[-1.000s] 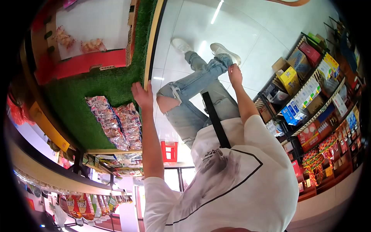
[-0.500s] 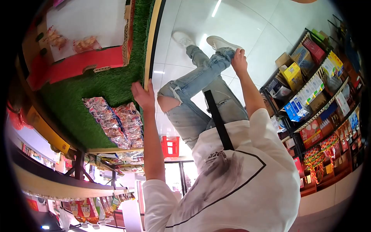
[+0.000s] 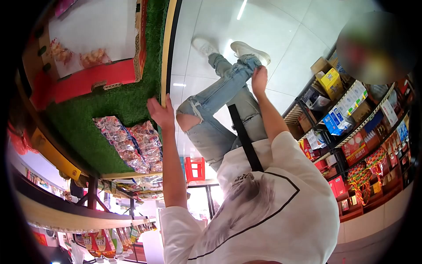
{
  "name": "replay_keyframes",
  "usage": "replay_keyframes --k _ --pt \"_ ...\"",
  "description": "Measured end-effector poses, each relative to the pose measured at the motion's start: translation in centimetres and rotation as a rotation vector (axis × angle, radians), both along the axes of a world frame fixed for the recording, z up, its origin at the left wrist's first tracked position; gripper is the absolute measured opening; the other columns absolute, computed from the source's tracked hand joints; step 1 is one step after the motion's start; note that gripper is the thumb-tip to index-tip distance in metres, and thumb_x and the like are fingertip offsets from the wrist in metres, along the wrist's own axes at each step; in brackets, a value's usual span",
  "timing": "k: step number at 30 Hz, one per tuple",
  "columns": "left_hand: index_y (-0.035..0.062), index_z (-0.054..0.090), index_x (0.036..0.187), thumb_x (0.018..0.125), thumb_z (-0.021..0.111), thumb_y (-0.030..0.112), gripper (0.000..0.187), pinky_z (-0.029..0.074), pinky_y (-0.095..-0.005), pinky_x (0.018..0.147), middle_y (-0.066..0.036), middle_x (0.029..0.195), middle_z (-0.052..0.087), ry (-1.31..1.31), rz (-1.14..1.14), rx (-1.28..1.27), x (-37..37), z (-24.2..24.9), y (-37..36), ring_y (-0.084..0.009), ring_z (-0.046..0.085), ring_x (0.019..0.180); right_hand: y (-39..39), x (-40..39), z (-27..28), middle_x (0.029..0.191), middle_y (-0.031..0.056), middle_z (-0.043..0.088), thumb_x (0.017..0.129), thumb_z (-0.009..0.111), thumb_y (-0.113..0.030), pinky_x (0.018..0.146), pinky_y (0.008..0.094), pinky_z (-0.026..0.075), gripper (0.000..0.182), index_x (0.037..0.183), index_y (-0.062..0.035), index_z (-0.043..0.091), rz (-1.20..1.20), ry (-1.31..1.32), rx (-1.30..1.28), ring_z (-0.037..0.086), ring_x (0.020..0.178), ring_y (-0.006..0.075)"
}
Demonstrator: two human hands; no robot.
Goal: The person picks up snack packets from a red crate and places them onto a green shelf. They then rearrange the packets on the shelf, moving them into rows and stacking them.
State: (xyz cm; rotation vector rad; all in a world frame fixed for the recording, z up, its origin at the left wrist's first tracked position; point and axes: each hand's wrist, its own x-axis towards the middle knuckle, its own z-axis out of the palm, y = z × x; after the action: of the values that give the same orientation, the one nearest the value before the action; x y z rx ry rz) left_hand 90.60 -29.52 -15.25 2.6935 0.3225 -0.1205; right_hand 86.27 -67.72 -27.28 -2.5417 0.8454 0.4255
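At the upper centre of the frame, the trouser cuff (image 3: 250, 61), bunched at the ankle end of the crossing denim leg (image 3: 220, 93), just beside a pale shoe (image 3: 258, 54). Directly at its lower right side, touching: the right hand (image 3: 260, 81), clearly the nearer of the two. Fingers narrow there, drawn together against the cloth, apparently pinching the edge; exact fingertip contact too small to tell.

Long axis of the crossing denim leg: a slant from the ripped knee (image 3: 190, 122), left of centre, up and rightwards to the trouser cuff, over the other leg (image 3: 251, 105). Reach of the right hand from below and slightly from the right, so across that slant rather than along it.

Well apart from the trouser cuff, at centre left and lower in the frame: the left hand (image 3: 161, 114), beside the ripped knee, on the wooden rim (image 3: 166, 57) of the turf-covered desk (image 3: 77, 141). Fingers loosely parted, with the thumb away from the others; nothing seen within them. Below this hand, flat on the turf, two rows of wrapped packets (image 3: 147, 143); at the upper left of the frame, a red-edged cardboard box (image 3: 101, 83), farther from both hands than the packets.
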Motion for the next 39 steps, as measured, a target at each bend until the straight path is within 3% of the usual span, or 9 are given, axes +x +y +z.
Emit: replay_keyframes --k 5,8,14,17,20,23,30,36,39 --pt "-0.0054 0.050 0.092 0.084 0.066 0.029 0.039 0.042 -0.0489 0.066 -0.022 0.086 0.049 -0.012 0.005 0.014 -0.5 -0.3 0.2 -0.0422 0.050 0.079 2.5 -0.8 -0.2 0.124 0.0226 0.044 0.089 0.047 -0.008 0.087 0.0456 0.045 0.044 0.131 -0.0003 0.040 0.104 -0.015 0.080 0.052 0.103 0.0421" --pt "-0.0050 0.050 0.091 0.084 0.066 0.030 0.039 0.041 -0.0491 0.065 -0.022 0.084 0.049 -0.002 0.005 0.019 -0.2 -0.2 0.2 -0.0420 0.050 0.078 3.2 -0.6 -0.4 0.136 0.0168 0.037 0.087 0.049 -0.010 0.091 0.0464 0.045 0.053 0.137 -0.0028 0.034 0.128 0.193 0.106 0.047 0.110 0.0435" --pt "-0.0047 0.050 0.088 0.084 0.066 0.030 0.039 0.041 -0.0489 0.064 -0.021 0.082 0.048 -0.002 0.001 0.023 0.1 0.1 0.1 -0.0416 0.050 0.076 4.2 -1.7 -2.1 0.151 0.0060 0.020 0.089 0.044 -0.030 0.100 0.0523 0.039 0.062 0.144 -0.0075 0.025 0.325 0.316 -0.283 0.025 0.128 0.0538" --pt "-0.0049 0.049 0.087 0.084 0.066 0.030 0.039 0.041 -0.0487 0.064 -0.021 0.082 0.048 0.021 0.009 0.019 0.0 0.2 0.0 -0.0415 0.050 0.076 5.8 -0.3 -1.4 0.154 0.0036 0.014 0.087 0.040 -0.044 0.102 0.0531 0.037 0.072 0.146 -0.0078 0.021 -0.080 0.419 -0.071 0.022 0.129 0.0568" --pt "-0.0051 0.049 0.087 0.084 0.067 0.030 0.039 0.041 -0.0483 0.063 -0.021 0.081 0.048 -0.005 0.002 0.022 0.2 0.2 -0.1 -0.0414 0.049 0.076 5.8 0.7 -1.3 0.155 0.0036 0.012 0.083 0.041 -0.051 0.100 0.0509 0.039 0.081 0.147 -0.0078 0.017 -0.069 0.511 -0.079 0.031 0.124 0.0555" --pt "-0.0055 0.050 0.087 0.084 0.067 0.029 0.039 0.041 -0.0480 0.063 -0.021 0.082 0.048 -0.033 -0.007 0.026 0.3 0.1 0.0 -0.0416 0.049 0.075 5.1 0.6 -1.8 0.154 0.0064 0.016 0.082 0.044 -0.050 0.097 0.0485 0.041 0.081 0.146 -0.0057 0.021 -0.120 0.404 0.050 0.041 0.116 0.0540" --pt "-0.0063 0.051 0.092 0.084 0.066 0.028 0.039 0.042 -0.0483 0.064 -0.022 0.085 0.050 0.004 0.002 0.019 0.0 0.1 -0.1 -0.0421 0.050 0.078 5.5 0.9 -2.5 0.144 0.0178 0.035 0.075 0.058 -0.046 0.090 0.0449 0.047 0.081 0.135 0.0040 0.036 0.038 0.361 0.016 0.056 0.102 0.0443" --pt "-0.0054 0.051 0.090 0.085 0.065 0.030 0.038 0.041 -0.0484 0.063 -0.021 0.084 0.049 -0.019 0.004 0.040 0.2 0.0 -0.3 -0.0415 0.050 0.077 4.9 1.8 -1.9 0.125 0.0217 0.049 0.076 0.060 -0.032 0.084 0.0475 0.048 0.047 0.112 -0.0019 0.052 0.008 0.298 0.062 0.058 0.097 0.0420" --pt "-0.0049 0.050 0.089 0.085 0.065 0.031 0.039 0.042 -0.0480 0.063 -0.021 0.084 0.049 0.003 0.012 0.046 0.0 0.1 -0.2 -0.0413 0.051 0.077 4.2 1.4 -2.6 0.106 0.0224 0.057 0.076 0.060 -0.023 0.080 0.0478 0.048 0.032 0.100 -0.0036 0.052 0.171 0.251 0.100 0.058 0.092 0.0419"
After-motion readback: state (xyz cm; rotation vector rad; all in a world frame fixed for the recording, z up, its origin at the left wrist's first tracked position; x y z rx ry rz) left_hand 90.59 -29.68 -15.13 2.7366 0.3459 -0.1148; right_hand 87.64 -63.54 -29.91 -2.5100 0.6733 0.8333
